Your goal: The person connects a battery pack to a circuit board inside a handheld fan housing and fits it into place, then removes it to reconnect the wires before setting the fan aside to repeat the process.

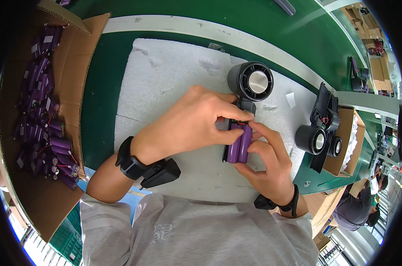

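A handheld fan (254, 82) with a round black head and silver hub lies on the white foam sheet (165, 62). Its handle points toward me and is uncovered, showing a purple battery pack (239, 146) of two cells side by side. With thumb and fingers, my left hand (201, 116) pinches at the upper end of the pack, by a green circuit board. My right hand (269, 162) grips the handle's right side and lower end, thumb beneath and fingers along the cells. The fingers hide part of the handle's edges.
A cardboard box (68, 80) at the left holds many purple battery packs (39, 106) with wires. At the right, more black fan parts (318, 133) lie beside a small carton (349, 142). A white paper scrap (291, 99) rests on the foam. A person (358, 208) sits farther right.
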The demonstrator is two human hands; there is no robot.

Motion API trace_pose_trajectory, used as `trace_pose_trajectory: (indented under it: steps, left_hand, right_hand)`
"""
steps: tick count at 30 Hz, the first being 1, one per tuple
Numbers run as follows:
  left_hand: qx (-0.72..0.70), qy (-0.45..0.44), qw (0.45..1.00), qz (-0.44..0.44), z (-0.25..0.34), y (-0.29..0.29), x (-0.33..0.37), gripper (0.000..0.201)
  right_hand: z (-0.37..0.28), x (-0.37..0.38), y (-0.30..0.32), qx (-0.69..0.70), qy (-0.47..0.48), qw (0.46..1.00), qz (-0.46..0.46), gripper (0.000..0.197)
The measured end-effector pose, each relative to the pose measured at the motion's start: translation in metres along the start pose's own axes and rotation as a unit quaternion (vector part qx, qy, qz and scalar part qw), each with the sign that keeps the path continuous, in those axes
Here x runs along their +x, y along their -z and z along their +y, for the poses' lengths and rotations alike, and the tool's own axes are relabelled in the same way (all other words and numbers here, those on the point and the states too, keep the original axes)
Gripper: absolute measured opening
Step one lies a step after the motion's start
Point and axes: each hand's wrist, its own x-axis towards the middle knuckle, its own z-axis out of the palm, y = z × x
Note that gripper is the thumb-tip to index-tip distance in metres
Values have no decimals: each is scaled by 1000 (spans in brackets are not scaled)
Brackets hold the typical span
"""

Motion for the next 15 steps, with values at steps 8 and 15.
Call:
trace_pose_trajectory:
  steps: [8,15]
  left_hand:
    - [-8,36,999,-33,0,2,3,40]
    - [-41,66,995,-69,-2,7,4,44]
  right_hand:
    - [-1,13,2,76,-96,992,-7,58]
    - [5,12,5,11,-22,999,-36,72]
